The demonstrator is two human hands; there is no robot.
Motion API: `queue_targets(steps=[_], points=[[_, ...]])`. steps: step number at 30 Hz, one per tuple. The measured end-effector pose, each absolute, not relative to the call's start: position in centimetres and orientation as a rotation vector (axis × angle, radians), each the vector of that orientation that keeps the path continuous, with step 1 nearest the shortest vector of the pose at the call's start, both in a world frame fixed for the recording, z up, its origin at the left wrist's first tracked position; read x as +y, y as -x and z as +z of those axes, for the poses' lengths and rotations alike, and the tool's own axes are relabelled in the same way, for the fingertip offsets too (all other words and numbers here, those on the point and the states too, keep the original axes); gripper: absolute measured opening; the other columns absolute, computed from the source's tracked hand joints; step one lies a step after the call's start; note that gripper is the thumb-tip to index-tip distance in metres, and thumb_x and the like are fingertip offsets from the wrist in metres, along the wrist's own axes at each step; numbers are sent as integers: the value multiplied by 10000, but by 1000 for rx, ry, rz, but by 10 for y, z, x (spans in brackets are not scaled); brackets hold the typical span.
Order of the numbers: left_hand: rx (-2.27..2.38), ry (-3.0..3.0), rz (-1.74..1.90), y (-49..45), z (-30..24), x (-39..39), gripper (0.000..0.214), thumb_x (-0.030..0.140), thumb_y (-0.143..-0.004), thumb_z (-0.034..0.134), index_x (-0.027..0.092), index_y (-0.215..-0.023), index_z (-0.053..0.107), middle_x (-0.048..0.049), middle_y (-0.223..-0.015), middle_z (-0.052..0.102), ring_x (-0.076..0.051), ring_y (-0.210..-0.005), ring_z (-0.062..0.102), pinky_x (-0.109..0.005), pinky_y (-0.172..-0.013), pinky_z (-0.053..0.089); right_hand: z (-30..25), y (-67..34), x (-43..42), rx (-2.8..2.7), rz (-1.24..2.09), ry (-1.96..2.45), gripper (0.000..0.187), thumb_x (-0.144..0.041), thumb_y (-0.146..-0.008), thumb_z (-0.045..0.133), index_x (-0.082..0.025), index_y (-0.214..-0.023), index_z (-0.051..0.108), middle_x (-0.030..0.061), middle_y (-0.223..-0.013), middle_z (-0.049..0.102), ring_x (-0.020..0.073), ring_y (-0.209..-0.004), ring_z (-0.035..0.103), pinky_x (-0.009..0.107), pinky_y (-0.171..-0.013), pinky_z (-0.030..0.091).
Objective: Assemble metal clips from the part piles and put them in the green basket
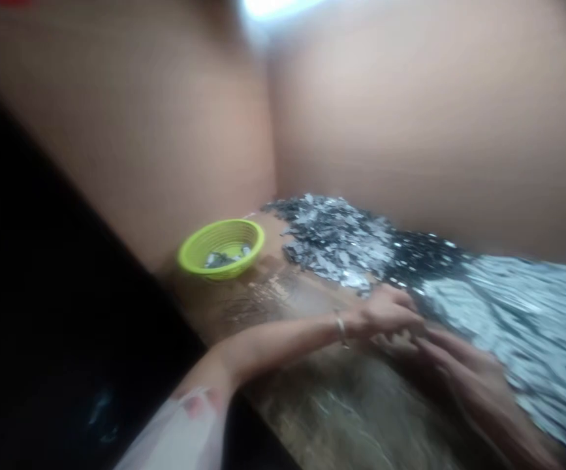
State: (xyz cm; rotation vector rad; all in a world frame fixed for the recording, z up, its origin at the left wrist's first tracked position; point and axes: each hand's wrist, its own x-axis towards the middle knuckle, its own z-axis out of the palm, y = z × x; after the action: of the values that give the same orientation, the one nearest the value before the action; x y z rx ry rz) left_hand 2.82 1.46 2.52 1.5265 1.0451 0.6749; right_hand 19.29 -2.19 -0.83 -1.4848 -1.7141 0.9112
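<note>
Handling: I judge the silvery foil-like flakes [334, 238] light, thin and easily bent, with a risk of scattering or creasing. Each is best taken by a free edge between fingertips, not pressed flat.
Location: From here, I see the flakes in a loose heap on a wooden bench [263, 303], merging toward the right into a broad layer of longer silvery strips [522, 326].
Left hand: The left hand [385, 316] is at the heap's near edge, its fingers [395, 300] curled inward. I cannot tell whether they grip anything.
Right hand: The right hand [473, 385] lies just beside the left, at the strips' edge, its fingers [439, 346] extended and slightly parted. Nothing held is visible, though blur limits my reading.
Surroundings: A lime-green woven bowl [221, 248] stands on the bench near the heap, holding a few silver pieces [224, 259]. A metal bangle [340, 326] circles the left wrist. A beige wall [410, 117] rises behind.
</note>
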Motion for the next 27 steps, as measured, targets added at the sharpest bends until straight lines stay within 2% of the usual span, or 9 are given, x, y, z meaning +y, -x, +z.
queue_targets(steps=[3, 4, 6, 9, 12, 18, 22, 25, 27], points=[[844, -1134, 879, -27, 15, 11, 244, 358, -680, 490, 115, -710, 494, -4, -559, 475, -96, -457, 491, -221, -373, 411, -3, -182, -25, -1391, 1314, 1398, 379, -390, -661, 552, -133, -936, 598, 58, -624, 612, 140, -487, 533, 238, -442, 415], [799, -1064, 925, -27, 12, 11, 256, 359, -676, 506, 113, -746, 498, -20, -610, 493, -103, -494, 506, -217, -375, 416, -5, -180, -23, -1296, 1365, 1356, 372, -383, -650, 567, -118, -910, 602, 47, -573, 593, 125, -451, 510, 234, -423, 399], [775, -978, 986, -29, 6, 9, 264, 321, -649, 559, 113, -802, 501, -41, -689, 512, -111, -552, 523, -208, -383, 425, -9, -179, -20, -1165, 1446, 1263, 330, -352, -639, 589, -113, -867, 603, 45, -601, 590, 113, -470, 500, 224, -425, 382], [805, -922, 967, -37, -2, 1, 298, 260, -617, 601, 101, -848, 502, -64, -720, 536, -128, -566, 540, -218, -398, 434, -12, -181, -18, -1082, 1450, 1202, 251, -312, -606, 626, -113, -757, 614, 25, -599, 568, 94, -485, 476, 209, -431, 357], [769, -902, 945, -47, -7, -9, 306, 276, -649, 573, 88, -882, 512, -86, -735, 559, -140, -562, 554, -240, -429, 443, -10, -182, -19, -1085, 1403, 1217, 233, -309, -583, 642, -107, -698, 619, 2, -562, 521, 79, -463, 436, 205, -417, 328], [804, -874, 965, -55, -5, -11, 290, 278, -678, 532, 88, -897, 514, -55, -627, 550, -139, -492, 530, -257, -398, 423, -2, -183, -20, -1153, 1418, 1135, 187, -299, -588, 632, -118, -638, 626, -11, -556, 497, 72, -463, 432, 205, -418, 318], [885, -1250, 1011, -47, -4, -9, 264, 305, -722, 478, 98, -863, 562, -59, -649, 547, -124, -516, 509, -256, -431, 420, -2, -183, -18, -1063, 1448, 1101, 214, -331, -649, 578, -122, -665, 619, -1, -557, 524, 58, -435, 430, 188, -388, 317], [1048, -1845, 1184, -41, -4, -10, 205, 243, -751, 443, 115, -762, 603, -67, -681, 548, -122, -605, 491, -259, -541, 414, -5, -184, -17, -947, 1489, 1072, 224, -318, -649, 589, -137, -779, 608, 15, -634, 558, 61, -453, 457, 177, -372, 347], [1125, -2227, 1254, -39, -5, -9, 215, 182, -767, 404, 112, -709, 599, -71, -662, 534, -125, -628, 462, -254, -566, 392, -5, -185, -18, -934, 1532, 1028, 206, -296, -653, 593, -131, -776, 602, 24, -639, 563, 82, -481, 489, 198, -388, 395]])
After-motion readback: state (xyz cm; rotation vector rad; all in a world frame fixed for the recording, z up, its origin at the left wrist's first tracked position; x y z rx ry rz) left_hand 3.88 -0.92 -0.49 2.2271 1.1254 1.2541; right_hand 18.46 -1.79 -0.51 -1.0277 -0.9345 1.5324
